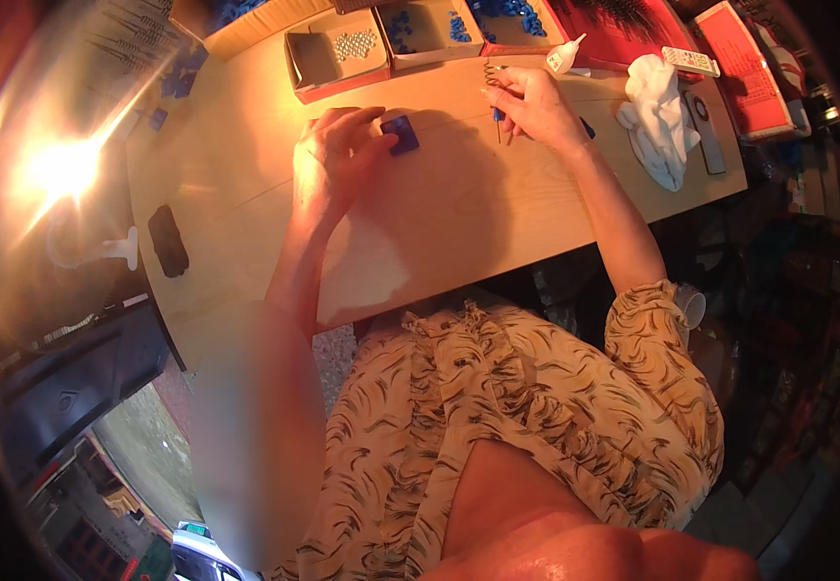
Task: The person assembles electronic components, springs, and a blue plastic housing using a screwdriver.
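Near the table's middle, my left hand is curled at the left side of a small, flat blue square piece. Its thumb overlaps the piece's lower left edge and its forefinger reaches the upper left corner. To the right, my right hand is closed, palm down. A coiled metal spring sticks out past its fingertips. Below the fingers shows a thin-shafted tool with a blue part, its upper end hidden by the hand. A small dark blue piece lies beside my right wrist.
Along the far edge stand open boxes: one of silvery beads, others of blue parts. A white nozzle bottle, a crumpled white cloth and a red box lie right. A dark oblong object and bright lamp are left.
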The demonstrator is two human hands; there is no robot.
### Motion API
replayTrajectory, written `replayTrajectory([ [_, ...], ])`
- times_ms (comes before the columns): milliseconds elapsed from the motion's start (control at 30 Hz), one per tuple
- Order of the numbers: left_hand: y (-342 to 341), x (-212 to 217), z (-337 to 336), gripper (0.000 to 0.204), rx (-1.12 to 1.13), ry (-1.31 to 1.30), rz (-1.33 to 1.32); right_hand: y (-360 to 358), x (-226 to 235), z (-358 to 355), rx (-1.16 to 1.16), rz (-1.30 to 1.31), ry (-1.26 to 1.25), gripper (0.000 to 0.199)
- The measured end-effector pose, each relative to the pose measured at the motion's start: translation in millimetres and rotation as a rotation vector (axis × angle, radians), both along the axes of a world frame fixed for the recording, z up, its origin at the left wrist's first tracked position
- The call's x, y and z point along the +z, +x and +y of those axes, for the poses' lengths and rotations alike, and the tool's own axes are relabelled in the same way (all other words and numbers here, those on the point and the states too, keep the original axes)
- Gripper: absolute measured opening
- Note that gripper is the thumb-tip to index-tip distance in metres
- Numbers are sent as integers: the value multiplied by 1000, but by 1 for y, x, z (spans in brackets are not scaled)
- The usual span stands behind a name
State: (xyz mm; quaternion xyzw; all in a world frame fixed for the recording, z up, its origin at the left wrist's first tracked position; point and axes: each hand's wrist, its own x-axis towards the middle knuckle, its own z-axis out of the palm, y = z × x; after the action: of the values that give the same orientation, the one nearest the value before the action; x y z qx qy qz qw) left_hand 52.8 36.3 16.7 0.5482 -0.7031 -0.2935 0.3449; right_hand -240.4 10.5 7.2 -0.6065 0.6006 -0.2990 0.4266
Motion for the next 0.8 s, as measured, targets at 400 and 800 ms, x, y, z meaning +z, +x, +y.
replayTrajectory([
  [400,-12,-30,-16,24,-148,-64,0,-46,9,13,-507,502,-528,33],
  [800,-16,-25,-12,22,-125,-169,-12,-63,-17,-21,-410,509,-848,27],
])
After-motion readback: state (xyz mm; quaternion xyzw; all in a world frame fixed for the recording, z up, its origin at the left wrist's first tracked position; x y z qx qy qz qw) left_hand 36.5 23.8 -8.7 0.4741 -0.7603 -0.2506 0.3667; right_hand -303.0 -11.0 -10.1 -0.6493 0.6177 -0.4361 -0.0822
